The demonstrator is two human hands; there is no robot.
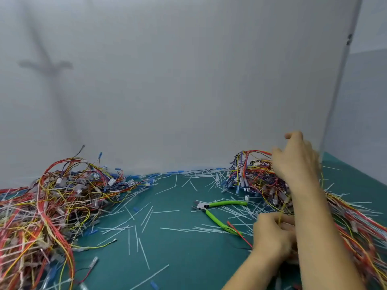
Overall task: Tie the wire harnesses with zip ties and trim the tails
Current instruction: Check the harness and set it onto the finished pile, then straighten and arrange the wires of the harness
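A tangled pile of coloured wire harnesses [257, 176] lies at the right against the back wall. My right hand [295, 162] reaches over it, blurred, with fingers curled into the top wires and one finger lifted. Nearer me, my left hand [272, 233] grips a bunch of wires, and a yellow wire [281, 208] runs up from it toward the pile. Green-handled cutters [213, 214] lie on the mat just left of my left hand, untouched. White cut zip-tie tails [136, 227] are scattered over the green mat [184, 254].
A second, larger heap of wire harnesses [52, 206] covers the left side of the mat. A grey wall [188, 80] closes the back, and a partition [356, 122] stands at the right. Loose blue terminals [154, 283] lie near the front edge.
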